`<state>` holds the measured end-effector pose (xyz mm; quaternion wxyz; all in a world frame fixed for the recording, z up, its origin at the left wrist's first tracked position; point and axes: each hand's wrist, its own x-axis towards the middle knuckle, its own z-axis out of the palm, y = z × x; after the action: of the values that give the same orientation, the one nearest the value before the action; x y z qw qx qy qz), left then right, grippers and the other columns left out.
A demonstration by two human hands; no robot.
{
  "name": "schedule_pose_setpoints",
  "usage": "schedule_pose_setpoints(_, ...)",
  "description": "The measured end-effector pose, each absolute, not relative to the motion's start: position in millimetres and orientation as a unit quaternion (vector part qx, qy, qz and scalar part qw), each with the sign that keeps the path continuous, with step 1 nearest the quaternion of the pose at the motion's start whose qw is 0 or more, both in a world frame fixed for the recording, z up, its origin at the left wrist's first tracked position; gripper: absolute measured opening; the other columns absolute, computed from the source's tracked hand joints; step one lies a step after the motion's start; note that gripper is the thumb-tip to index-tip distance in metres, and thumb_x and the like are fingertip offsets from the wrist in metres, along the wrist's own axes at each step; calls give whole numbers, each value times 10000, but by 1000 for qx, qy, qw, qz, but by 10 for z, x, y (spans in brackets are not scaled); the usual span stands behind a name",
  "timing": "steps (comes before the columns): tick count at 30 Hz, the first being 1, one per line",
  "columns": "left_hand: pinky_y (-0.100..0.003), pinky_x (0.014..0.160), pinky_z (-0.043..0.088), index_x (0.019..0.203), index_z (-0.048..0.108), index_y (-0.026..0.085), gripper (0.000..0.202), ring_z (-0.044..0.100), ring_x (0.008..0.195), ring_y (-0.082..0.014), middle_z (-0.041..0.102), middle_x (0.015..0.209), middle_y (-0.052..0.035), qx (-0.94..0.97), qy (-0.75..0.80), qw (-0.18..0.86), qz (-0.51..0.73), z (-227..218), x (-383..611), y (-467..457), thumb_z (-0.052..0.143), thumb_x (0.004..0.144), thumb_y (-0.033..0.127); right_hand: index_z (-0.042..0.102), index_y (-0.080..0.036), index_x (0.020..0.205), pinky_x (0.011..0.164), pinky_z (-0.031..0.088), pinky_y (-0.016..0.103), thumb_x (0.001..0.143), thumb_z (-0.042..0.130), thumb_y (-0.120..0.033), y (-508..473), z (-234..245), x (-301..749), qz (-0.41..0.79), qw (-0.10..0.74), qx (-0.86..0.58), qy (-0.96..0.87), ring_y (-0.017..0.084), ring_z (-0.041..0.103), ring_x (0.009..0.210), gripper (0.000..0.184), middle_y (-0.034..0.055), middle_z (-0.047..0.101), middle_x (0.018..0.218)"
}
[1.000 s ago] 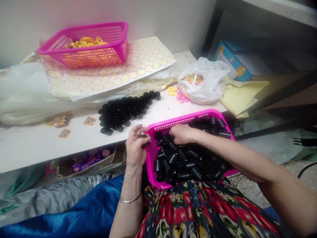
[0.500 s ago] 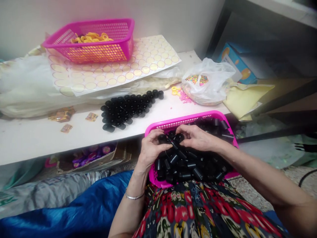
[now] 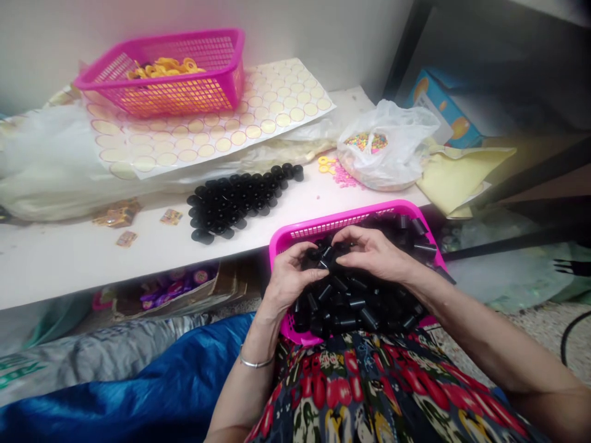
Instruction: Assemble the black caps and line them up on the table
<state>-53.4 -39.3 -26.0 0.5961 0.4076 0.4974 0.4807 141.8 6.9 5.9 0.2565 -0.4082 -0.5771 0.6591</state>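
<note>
Curled fingers of the left hand [image 3: 292,274] and the right hand [image 3: 376,253] face each other over a heap of small, shiny black plastic cylinders [image 3: 357,303]; black against black, whether either hand has a piece pinched cannot be told. Beyond runs a long white tabletop [image 3: 46,264], partly covered by a broad white sheet printed with pale yellow rounds [image 3: 212,141]. Just beside its edge, a bright pink plastic mesh basket [image 3: 274,247] containing the heap sits against the person's midriff, seemingly to leave both hands free. A second pink mesh basket [image 3: 236,77], bearing yellow ring pieces [image 3: 173,66], rests on the sheet, apparently set back to spare working room. On the table, a wedge of black cylinders [image 3: 231,200] stands upright, probably so that none roll. Nearby, a translucent white plastic bag [image 3: 397,141] appears to corral multicoloured beads [image 3: 367,143]; tiny pink beads [image 3: 344,175] lie loose beside it.
</note>
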Motion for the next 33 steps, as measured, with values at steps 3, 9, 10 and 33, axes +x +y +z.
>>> schedule_pose_setpoints(3,-257,706,479,901,633,160,333,599,763,-141,654,845,-24,421,508,586,470,-254,-575,-393,735,587,119,583,-151,916,767,490,323,650,690,-202,64,103,1479,628,272,-420,-596,172,619,838,291,30,652,897)
schedule_pose_setpoints(9,-268,658,446,841,658,172,269,565,689,-146,622,748,4,582,523,521,341,-282,-530,-437,726,586,120,625,-155,993,652,476,276,734,600,-175,0,200,1690,521,139,-426,-727,154,597,721,261,15,655,841)
schedule_pose_setpoints(10,-284,682,448,847,666,176,244,567,709,-158,630,760,-5,631,506,490,325,-282,-478,-446,712,612,130,624,-157,1032,681,479,283,749,592,-177,-21,208,1724,503,138,-422,-742,163,604,763,285,24,661,889)
schedule_pose_setpoints(33,-281,759,492,819,693,139,317,625,779,-173,690,824,-40,590,440,584,342,-216,-291,-304,831,562,264,627,-151,1138,851,455,363,824,629,-225,-227,172,1913,370,199,-352,-836,203,570,901,323,87,663,973)
